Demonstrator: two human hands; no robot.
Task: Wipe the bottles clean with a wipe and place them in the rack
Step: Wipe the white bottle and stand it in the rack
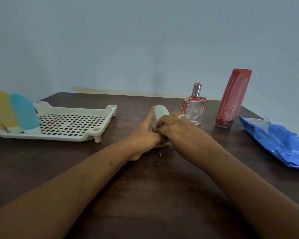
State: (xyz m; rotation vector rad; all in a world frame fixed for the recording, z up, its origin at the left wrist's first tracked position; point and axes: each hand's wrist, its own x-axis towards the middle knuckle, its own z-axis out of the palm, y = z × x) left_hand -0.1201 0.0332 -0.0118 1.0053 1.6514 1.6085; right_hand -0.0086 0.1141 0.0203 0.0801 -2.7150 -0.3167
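Observation:
A small pale green bottle (160,112) stands at the middle of the table, held between both hands. My left hand (146,133) grips its lower part from the left. My right hand (173,129), a ring on one finger, curls round its front; any wipe under those fingers is hidden. A yellow bottle (2,109) and a teal bottle (24,112) stand in the white rack (71,123) at the left. A clear glass perfume bottle (193,107) and a tall red bottle (231,99), both smeared white, stand at the right.
A blue pack of wipes (276,142) lies at the table's right edge. The dark wooden table (145,195) meets a pale blue wall at the back.

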